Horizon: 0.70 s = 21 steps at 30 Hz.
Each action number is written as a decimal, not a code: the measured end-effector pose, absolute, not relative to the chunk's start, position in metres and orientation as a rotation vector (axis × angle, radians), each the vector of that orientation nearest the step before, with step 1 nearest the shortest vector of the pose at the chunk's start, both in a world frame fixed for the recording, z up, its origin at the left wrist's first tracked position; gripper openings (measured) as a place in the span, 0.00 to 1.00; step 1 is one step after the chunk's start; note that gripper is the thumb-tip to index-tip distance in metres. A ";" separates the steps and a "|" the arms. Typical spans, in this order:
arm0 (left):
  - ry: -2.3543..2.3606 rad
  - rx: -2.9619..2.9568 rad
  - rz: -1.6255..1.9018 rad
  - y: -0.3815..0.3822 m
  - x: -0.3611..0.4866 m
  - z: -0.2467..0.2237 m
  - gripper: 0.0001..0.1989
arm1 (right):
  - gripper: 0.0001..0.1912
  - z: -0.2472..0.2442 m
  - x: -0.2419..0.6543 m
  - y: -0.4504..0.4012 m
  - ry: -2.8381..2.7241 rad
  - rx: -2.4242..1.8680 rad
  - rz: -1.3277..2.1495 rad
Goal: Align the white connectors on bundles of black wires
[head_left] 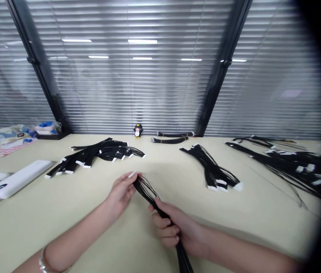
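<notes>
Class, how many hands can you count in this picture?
2. The left hand holds the black cable bundle near its white connector; the right hand grips the same bundle lower in the picture. No other hands show.

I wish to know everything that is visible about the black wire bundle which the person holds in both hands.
The black wire bundle consists of many thin, flexible-looking strands, with a white end piece at its upper end. The left hand pinches it there; the right hand closes around it lower down. Between them, some strands bow apart. It slants downward to the right; its lower end is out of view.
</notes>
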<state>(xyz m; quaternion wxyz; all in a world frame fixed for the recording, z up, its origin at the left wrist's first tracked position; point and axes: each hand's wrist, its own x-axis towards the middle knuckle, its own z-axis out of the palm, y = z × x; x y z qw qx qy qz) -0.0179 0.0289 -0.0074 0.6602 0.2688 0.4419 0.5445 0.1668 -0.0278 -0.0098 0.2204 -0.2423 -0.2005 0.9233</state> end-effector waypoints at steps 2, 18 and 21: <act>0.987 0.600 1.203 0.033 -0.023 -0.005 0.15 | 0.16 -0.010 0.167 -0.026 -0.533 -0.651 2.570; 1.068 0.604 1.523 0.081 -0.104 0.008 0.16 | 0.12 -0.013 0.169 -0.012 -0.662 -0.513 2.562; 1.052 0.635 1.549 0.082 -0.111 0.010 0.16 | 0.13 -0.012 0.173 -0.010 -0.821 -0.536 2.492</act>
